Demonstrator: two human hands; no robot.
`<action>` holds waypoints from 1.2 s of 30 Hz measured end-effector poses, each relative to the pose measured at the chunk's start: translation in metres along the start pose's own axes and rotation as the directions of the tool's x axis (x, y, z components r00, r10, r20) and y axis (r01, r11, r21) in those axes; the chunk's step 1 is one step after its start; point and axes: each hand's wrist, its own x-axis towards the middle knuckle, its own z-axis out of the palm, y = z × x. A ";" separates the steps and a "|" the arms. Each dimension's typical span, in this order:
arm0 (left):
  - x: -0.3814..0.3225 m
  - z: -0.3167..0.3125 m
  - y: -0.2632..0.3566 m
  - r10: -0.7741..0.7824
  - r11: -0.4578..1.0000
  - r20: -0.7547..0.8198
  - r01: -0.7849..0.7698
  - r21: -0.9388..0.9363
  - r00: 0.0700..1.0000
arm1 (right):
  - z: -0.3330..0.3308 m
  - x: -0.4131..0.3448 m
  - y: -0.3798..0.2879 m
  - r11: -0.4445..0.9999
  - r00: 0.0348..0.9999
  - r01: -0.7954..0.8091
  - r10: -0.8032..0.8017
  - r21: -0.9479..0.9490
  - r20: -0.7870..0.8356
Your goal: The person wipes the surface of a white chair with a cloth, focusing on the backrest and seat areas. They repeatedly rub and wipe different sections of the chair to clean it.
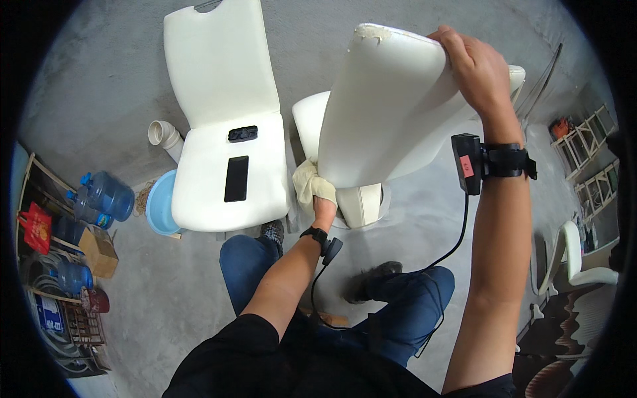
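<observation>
A pale yellow cloth (314, 185) covers most of my left hand (324, 206), which presses it to the lower left side of a white upholstered chair (393, 109). The fingers are hidden by the cloth and the chair. My right hand (480, 72) grips the top edge of the same chair's large panel. At the panel's upper left corner the covering is worn and peeling. To the left stands a second white chair (224, 69); on its seat lie a black smartphone (236, 179) and a small black object (243, 134).
A light blue basin (161, 204) and a white plastic pipe elbow (164, 134) are beside the left chair. Large water bottles (107, 194) and a cardboard box (98, 251) stand farther left. Another white chair (572, 253) is at right. Cables hang from both wrist devices.
</observation>
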 end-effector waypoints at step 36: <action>0.081 -0.006 0.214 0.642 0.756 -0.053 -0.619 0.212 0.765 | -0.011 -0.004 -0.016 0.996 0.995 -0.092 0.092 -0.002 0.029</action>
